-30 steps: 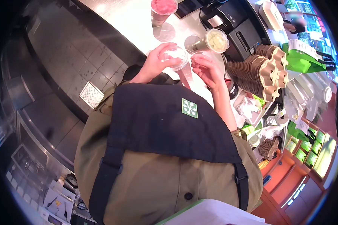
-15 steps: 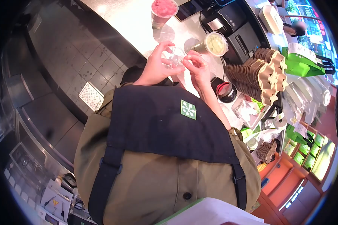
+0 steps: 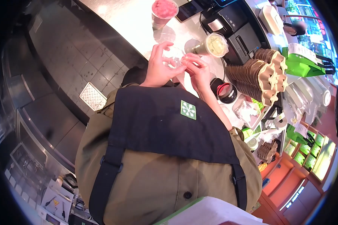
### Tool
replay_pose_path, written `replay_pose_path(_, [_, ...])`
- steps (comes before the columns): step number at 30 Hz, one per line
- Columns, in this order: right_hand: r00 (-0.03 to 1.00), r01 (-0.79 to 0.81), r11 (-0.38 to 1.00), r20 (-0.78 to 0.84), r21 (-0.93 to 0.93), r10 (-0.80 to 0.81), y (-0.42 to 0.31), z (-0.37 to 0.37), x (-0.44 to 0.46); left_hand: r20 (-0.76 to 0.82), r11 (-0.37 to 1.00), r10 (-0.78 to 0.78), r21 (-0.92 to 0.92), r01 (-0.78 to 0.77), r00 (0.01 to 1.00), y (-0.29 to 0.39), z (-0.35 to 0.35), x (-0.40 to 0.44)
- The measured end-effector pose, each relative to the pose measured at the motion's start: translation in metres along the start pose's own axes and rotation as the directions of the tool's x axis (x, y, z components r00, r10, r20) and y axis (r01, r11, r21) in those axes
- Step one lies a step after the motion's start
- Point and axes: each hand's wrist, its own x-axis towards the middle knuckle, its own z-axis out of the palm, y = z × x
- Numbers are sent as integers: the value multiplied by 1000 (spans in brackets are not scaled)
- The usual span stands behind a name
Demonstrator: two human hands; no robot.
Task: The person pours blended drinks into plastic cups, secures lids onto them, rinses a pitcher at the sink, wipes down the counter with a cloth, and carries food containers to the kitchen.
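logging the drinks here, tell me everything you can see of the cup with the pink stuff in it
The cup looks like clear plastic, with a round rim and a paler lower wall. Bright pink, slushy-looking contents reach near its top; a clear lid cannot be ruled out. It stands upright on the pale counter, beside a flat dark device; only the counter visibly touches it.

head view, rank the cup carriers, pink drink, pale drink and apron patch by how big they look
1. cup carriers
2. pink drink and pale drink, too alike to rank
3. apron patch
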Motion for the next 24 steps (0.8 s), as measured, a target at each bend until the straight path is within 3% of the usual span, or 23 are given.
replay_pose_path(7, [965,-244,903,-3,354,262,-15,6,2,7,996,68,-59,-68,998,2,0,0])
replay_pose_path(13, [892,-446,857,210,259,401,-43,1,4,69,990,139,-42,-137,988,-1,-2,0])
replay_pose_path(19, [915,-373,927,184,48,359,-48,-7,4,25,989,145,-42,-144,989,3,-1,1])
replay_pose_path(22, [995,-21,986,95,-163,37,-46,-9,-2,3,992,73,-105,-72,997,3,-3,2])
replay_pose_path(24, [992,120,906,85,-405,-93,-47,-19,1,22,988,25,-154,-22,999,6,-7,3])
